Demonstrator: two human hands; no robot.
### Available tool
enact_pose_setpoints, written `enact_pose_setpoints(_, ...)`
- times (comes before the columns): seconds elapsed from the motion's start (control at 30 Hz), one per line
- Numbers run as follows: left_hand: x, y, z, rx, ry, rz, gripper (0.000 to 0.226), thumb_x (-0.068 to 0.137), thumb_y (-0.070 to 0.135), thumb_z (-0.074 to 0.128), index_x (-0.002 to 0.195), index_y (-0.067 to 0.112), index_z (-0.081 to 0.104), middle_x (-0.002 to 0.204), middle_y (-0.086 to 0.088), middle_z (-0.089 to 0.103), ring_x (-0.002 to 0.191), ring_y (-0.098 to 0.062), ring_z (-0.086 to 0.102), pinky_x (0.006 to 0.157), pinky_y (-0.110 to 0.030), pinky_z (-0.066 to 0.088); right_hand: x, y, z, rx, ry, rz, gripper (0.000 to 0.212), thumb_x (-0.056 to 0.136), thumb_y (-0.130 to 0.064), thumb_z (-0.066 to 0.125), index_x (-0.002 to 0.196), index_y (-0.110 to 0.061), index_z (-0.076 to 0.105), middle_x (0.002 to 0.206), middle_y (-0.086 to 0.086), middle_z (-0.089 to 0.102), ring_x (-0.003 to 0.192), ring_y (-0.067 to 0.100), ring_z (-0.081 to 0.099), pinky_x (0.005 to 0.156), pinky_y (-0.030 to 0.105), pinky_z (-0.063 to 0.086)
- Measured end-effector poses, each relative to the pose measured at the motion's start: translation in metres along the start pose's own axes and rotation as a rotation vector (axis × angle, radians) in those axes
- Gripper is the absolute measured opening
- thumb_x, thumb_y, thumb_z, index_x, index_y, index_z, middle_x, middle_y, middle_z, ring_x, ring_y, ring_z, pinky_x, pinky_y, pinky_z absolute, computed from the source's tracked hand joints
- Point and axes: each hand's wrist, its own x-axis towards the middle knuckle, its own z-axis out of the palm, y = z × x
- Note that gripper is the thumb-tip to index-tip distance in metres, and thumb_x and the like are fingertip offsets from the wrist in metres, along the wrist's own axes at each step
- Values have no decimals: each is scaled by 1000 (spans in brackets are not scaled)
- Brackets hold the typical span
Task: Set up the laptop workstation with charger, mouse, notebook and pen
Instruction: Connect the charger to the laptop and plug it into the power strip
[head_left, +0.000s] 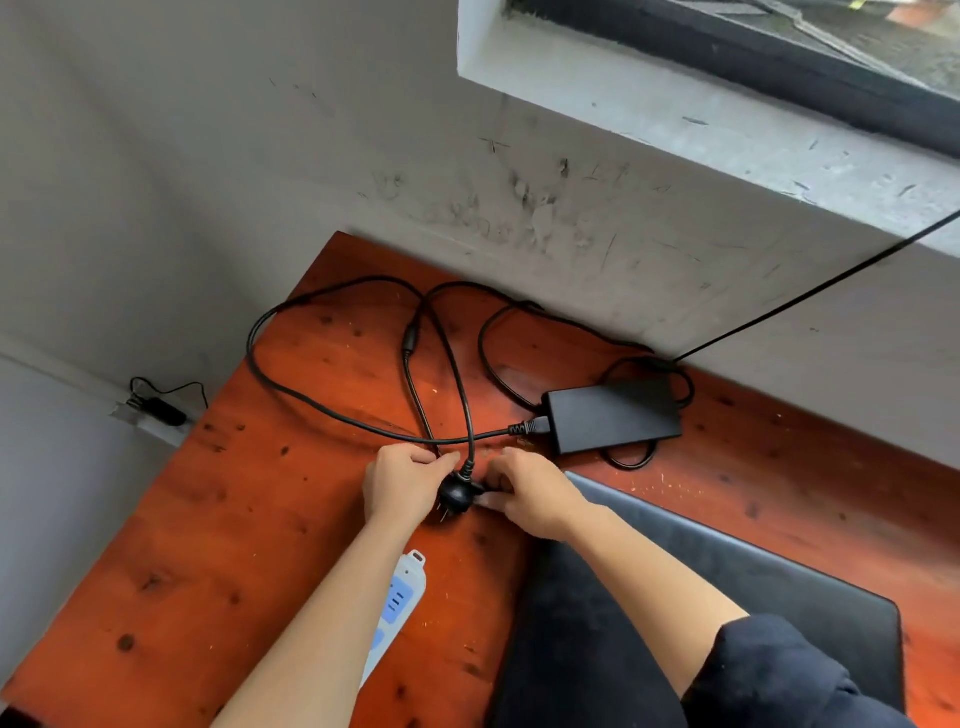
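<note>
Black plug (457, 496) | both hands' fingers clamped on it | mid-table (234, 519), laptop (727, 571) just right

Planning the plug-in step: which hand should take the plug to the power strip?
Left hand, probably: it already touches the plug, and the power strip lies beside its forearm.

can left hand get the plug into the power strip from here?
Probably yes. The left hand holds the plug with its prongs bare; the power strip lies close by under the left forearm, which covers part of it.
</note>
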Motion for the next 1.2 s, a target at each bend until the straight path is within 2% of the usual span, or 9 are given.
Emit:
enact_pose_setpoints(0.1,1,0,-2,48,-2,-33,32,70,42,80,88,16,77,90,-3,74,91,-24,65,67,-25,42,-7,2,-4,45,-175,-11,20,84,-40,68,83,-22,58,88,-1,58,80,18,53,65,29,40)
enact_pose_setpoints(0.23,5,5,-5,78,-77,-29,24,71,28,77,58,9,69,63,-8,66,72,-28,61,62,-31,44,-8,-3,-14,58,-248,-4,29,79,-40,73,89,-13,67,87,1,62,79,17,55,65,28,43)
enact_pose_setpoints(0.37,10,-2,-12,-38,-141,-32,20,68,27,82,72,9,75,72,-8,71,72,-25,62,65,-30,45,-12,-11,-13,294,-148,71,40,70,-46,79,92,-15,66,80,-3,61,71,10,56,59,23,43)
enact_pose_setpoints(0.5,8,-11,-15,-66,-191,-22,20,70,27,82,79,11,76,79,-5,73,78,-20,65,66,-28,47,-12,-27,-2,551,113,77,28,82,-43,70,72,-17,65,63,-9,59,57,1,49,55,18,40)
enact_pose_setpoints(0.6,6,-11,-18,-119,-211,-27,15,76,22,78,81,8,73,80,-5,72,77,-19,63,65,-26,46,-8,-37,-1,554,169,52,31,87,-39,66,78,-10,69,72,2,67,63,5,50,62,25,42)
enact_pose_setpoints(0.67,5,-13,-21,-136,-225,-46,7,80,16,74,83,11,70,83,-2,69,81,-17,62,67,-25,45,-6,-41,-5,520,137,60,37,85,-46,66,82,-9,67,70,1,62,62,6,48,59,25,41)
enact_pose_setpoints(0.83,2,-22,-27,-220,-291,-58,12,80,19,74,84,8,75,82,-9,72,75,-18,62,70,-28,46,-3,-46,-12,449,126,10,26,89,-36,63,83,-13,73,85,1,63,78,11,53,70,28,44)
enact_pose_setpoints(0.97,-4,-25,-30,-262,-342,-70,10,81,17,73,84,8,74,76,-5,71,73,-15,62,67,-24,46,-3,-56,-14,536,112,56,27,89,-35,65,76,-11,64,65,-8,57,59,5,49,58,21,40)
enact_pose_setpoints(1.2,-10,-15,-38,-603,-368,-157,10,84,21,70,84,11,71,75,-1,67,76,-16,58,72,-28,43,-1,-77,-43,339,219,-27,30,82,-17,65,55,-18,51,52,-9,46,47,5,38,47,19,32)
